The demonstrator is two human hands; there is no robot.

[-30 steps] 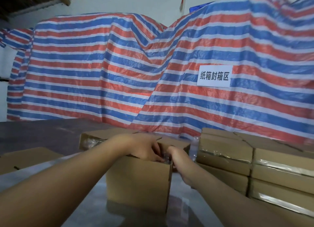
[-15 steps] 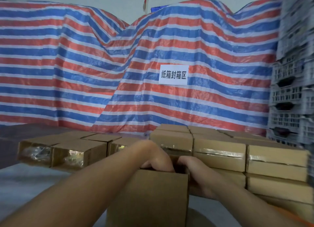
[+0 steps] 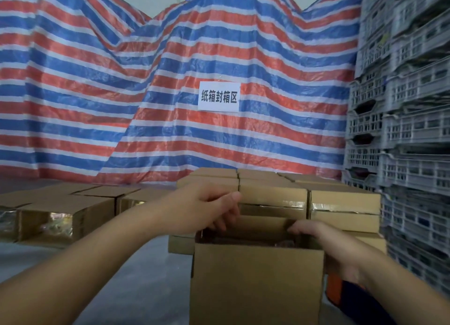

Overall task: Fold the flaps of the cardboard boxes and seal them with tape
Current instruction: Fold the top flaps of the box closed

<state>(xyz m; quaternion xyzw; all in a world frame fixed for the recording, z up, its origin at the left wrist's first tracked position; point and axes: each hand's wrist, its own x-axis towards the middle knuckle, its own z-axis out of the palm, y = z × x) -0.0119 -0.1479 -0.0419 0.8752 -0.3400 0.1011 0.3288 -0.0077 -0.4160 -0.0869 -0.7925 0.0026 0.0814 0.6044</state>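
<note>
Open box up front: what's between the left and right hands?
Head view: only the open box's top opening, with its far flap upright behind, lies between the left hand and right hand. No tape there.

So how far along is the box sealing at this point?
Done: taped boxes stand stacked behind. In hand: the open box in front, top still open, left hand and right hand gripping its rim. Left: folding and taping this one; the boxes at left show shiny patches, but I can't tell whether they're sealed.
</note>
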